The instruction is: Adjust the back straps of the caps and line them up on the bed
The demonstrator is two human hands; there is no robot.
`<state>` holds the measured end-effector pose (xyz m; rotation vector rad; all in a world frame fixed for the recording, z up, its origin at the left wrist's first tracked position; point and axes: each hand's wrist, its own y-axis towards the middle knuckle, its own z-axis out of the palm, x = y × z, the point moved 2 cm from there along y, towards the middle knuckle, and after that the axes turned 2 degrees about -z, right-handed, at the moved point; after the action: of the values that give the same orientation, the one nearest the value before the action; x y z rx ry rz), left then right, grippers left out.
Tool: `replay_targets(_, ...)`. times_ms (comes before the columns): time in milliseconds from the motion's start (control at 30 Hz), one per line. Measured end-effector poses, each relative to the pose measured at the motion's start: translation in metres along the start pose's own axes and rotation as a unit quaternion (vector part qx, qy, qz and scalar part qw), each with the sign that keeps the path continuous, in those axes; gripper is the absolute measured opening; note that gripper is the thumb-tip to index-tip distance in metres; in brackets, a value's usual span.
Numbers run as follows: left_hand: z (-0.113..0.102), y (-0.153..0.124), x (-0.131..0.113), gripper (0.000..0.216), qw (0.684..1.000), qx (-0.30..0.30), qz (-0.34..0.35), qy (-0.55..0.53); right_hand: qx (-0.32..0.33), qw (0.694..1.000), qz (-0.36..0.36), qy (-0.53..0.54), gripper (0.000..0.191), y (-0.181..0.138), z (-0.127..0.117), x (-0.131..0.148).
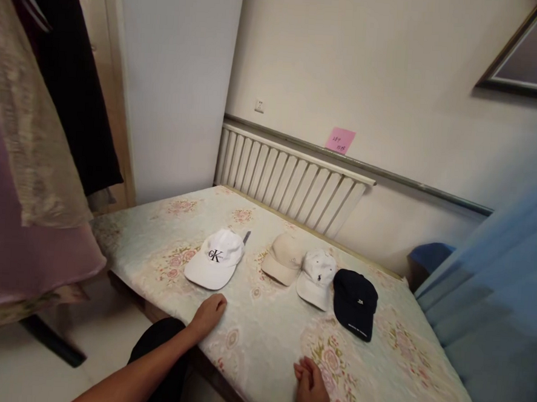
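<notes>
My left hand (207, 316) rests as a loose fist near the front edge of the floral-covered table (264, 334), just below a white cap (217, 260) with black "CK" letters, not touching it. Farther right, my right hand (312, 390) lies on the cover with its fingers curled together and nothing visible in them. Beyond it, three caps sit side by side with brims toward me: a beige cap (284, 258), a white cap (317, 278) with a small dark emblem, and a black cap (356, 302) with small white marks.
A white radiator (288, 178) runs along the wall behind the table. Above it a pink note (340, 140) is stuck up. Clothes (35, 150) hang at the left, and a blue curtain (495, 287) falls beside the table's right side.
</notes>
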<state>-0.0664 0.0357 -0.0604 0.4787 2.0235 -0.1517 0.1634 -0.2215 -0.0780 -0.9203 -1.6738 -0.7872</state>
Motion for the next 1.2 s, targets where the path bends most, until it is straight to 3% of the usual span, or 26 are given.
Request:
replay_targets(133, -0.011, 0.007, 0.007, 0.012, 0.984, -0.040, -0.108, -0.137, -0.010, 1.000, 0.006, -0.011, 0.042, -0.002, -0.002, 0.006)
replay_targets(300, -0.026, 0.010, 0.013, 0.013, 0.916, -0.092, -0.213, -0.326, -0.009, 0.999, 0.005, -0.032, 0.041, -0.002, 0.000, 0.005)
replay_targets(433, -0.037, 0.013, 0.017, 0.012, 0.859, -0.134, -0.255, -0.424, 0.003, 0.998, -0.002, -0.058, 0.040, 0.000, 0.000, -0.002)
replay_targets(567, -0.042, 0.015, 0.018, 0.014, 0.822, -0.149, -0.270, -0.478, 0.012, 0.998, -0.001, -0.064, 0.040, 0.003, 0.000, -0.007)
replay_targets(800, -0.043, 0.016, 0.019, 0.015, 0.796, -0.147, -0.286, -0.512, -0.014, 0.997, -0.008, -0.078, 0.038, 0.002, 0.001, -0.002)
replay_targets(1200, -0.050, 0.026, 0.020, 0.011, 0.783, -0.174, -0.337, -0.493, -0.003, 0.993, -0.008, -0.120, 0.044, 0.002, 0.002, -0.002)
